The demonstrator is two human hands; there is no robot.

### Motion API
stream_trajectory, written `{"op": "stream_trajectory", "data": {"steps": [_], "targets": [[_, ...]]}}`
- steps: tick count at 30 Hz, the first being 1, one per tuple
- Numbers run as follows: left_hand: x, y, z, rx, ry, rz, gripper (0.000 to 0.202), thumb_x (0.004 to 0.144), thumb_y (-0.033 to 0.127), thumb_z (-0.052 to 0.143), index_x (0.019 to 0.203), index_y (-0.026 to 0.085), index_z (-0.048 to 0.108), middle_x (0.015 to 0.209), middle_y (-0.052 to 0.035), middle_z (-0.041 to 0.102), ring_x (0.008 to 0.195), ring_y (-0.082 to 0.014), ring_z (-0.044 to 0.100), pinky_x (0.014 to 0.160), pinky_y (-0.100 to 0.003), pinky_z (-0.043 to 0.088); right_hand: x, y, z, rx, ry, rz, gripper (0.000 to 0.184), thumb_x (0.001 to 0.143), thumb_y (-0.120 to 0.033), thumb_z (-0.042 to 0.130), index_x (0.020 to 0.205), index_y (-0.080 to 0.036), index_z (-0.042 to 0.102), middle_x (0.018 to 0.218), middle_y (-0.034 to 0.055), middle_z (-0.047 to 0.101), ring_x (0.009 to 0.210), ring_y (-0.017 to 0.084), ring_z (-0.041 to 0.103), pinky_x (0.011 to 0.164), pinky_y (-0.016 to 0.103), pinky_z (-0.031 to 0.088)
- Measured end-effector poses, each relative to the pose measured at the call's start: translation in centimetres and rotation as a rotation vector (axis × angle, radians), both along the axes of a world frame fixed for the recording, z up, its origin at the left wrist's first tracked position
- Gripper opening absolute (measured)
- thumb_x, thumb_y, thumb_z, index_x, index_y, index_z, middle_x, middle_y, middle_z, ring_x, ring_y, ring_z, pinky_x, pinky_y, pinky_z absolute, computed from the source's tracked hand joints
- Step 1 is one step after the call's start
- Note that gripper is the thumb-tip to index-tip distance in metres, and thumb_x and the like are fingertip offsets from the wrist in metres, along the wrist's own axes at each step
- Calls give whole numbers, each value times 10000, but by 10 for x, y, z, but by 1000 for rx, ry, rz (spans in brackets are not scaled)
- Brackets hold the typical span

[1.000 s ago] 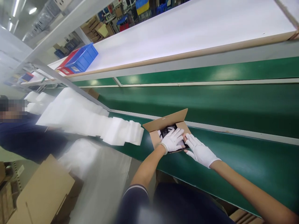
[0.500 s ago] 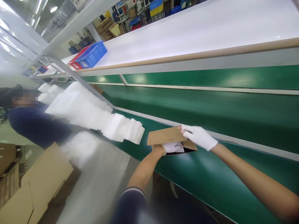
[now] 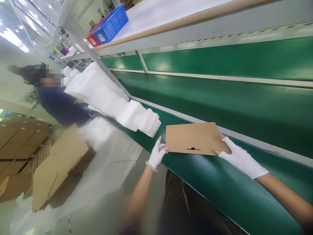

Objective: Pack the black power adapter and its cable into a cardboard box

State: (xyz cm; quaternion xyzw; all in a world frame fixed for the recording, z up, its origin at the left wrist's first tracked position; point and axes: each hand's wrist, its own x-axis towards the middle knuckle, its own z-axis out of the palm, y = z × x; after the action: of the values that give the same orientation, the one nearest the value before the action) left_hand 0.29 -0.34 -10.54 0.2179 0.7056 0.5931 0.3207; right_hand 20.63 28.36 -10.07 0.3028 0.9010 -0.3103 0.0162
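Observation:
A closed brown cardboard box [image 3: 192, 138] lies on the green work surface, with a small dark slot near the front edge of its lid. My right hand [image 3: 238, 156], in a white fingerless glove, grips the box's right end, thumb at the near corner and fingers toward the far side. At the left end is my left hand [image 3: 157, 153], gloved alike, with its fingers apart and a fingertip at the box's near left corner. The inside of the box is hidden under the lid.
White foam sheets [image 3: 137, 114] lie left of the box. Flattened cardboard [image 3: 61, 163] rests on plastic wrapping at the left. A co-worker [image 3: 58, 101] stands beyond it. Blue bin [image 3: 111, 26] and red bin [image 3: 92, 39] sit on the raised shelf; a metal post [image 3: 110, 73] rises behind the foam.
The lid has come down and the box is closed. My left hand has come out of the box to its left end; my right hand has moved from the lid to the right end.

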Motion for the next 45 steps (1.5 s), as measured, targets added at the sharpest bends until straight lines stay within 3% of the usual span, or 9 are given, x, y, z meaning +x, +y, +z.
{"op": "stream_trajectory", "data": {"steps": [4,7,11,15,21,26,35,40,45], "targets": [[-12,15,-6,50,-46,-163,750,764,420,697,1406,204,374,1376,-132,467,1237,-286,472,1025,-450,425,3,0,-15,-43,53,-3,625,798,-597,464,1297,-221,440,1161,116,599,927,272,624,686,328,538],[-16,11,-13,29,102,-203,675,785,386,683,1381,205,422,1411,-116,430,1250,-272,458,1029,-428,424,3,3,-24,73,160,70,576,819,-606,427,1252,-227,455,1101,118,600,823,243,615,627,321,518],[-22,8,-19,-71,553,-259,527,849,433,593,1317,208,505,1129,-90,622,998,-214,587,865,-375,508,4,10,-28,274,336,212,445,900,-559,363,1149,-221,510,972,106,611,702,203,571,570,305,456],[-28,13,-31,-166,978,-352,422,928,443,446,1224,171,573,787,-61,607,745,-187,560,701,-344,480,7,20,-32,449,392,340,413,945,-500,315,1054,-207,584,748,73,574,588,191,488,516,309,371],[-17,12,-54,-307,1229,-307,370,944,431,407,1099,193,644,701,-47,590,707,-182,547,662,-326,411,10,39,-48,735,399,403,345,897,-517,463,841,-264,692,754,84,621,624,205,499,565,351,380],[1,12,-64,-308,1379,-104,331,901,444,496,1125,244,635,1044,-104,638,1028,-266,562,763,-376,418,8,42,-61,460,389,391,313,913,-439,458,961,-249,701,1186,60,629,1189,226,515,1026,420,402],[18,32,-78,-158,1448,-110,215,913,284,505,1076,197,615,1138,-53,659,1196,-223,526,819,-342,417,14,57,-83,460,519,643,274,892,-181,503,1108,-250,658,1279,36,560,1263,183,453,1068,402,392],[41,50,-81,-206,1454,37,237,916,313,521,1111,210,608,1187,-41,635,1211,-198,513,1017,-360,285,2,25,-57,532,592,674,367,834,-289,645,1196,-245,601,1298,65,553,1248,258,467,1044,483,400],[44,59,-91,-94,1511,140,238,918,332,523,1083,194,627,1109,-35,673,1180,-168,537,1087,-324,201,-36,-41,-28,481,695,624,200,877,-145,542,1048,-176,641,1041,65,676,983,193,626,905,376,513]]}}
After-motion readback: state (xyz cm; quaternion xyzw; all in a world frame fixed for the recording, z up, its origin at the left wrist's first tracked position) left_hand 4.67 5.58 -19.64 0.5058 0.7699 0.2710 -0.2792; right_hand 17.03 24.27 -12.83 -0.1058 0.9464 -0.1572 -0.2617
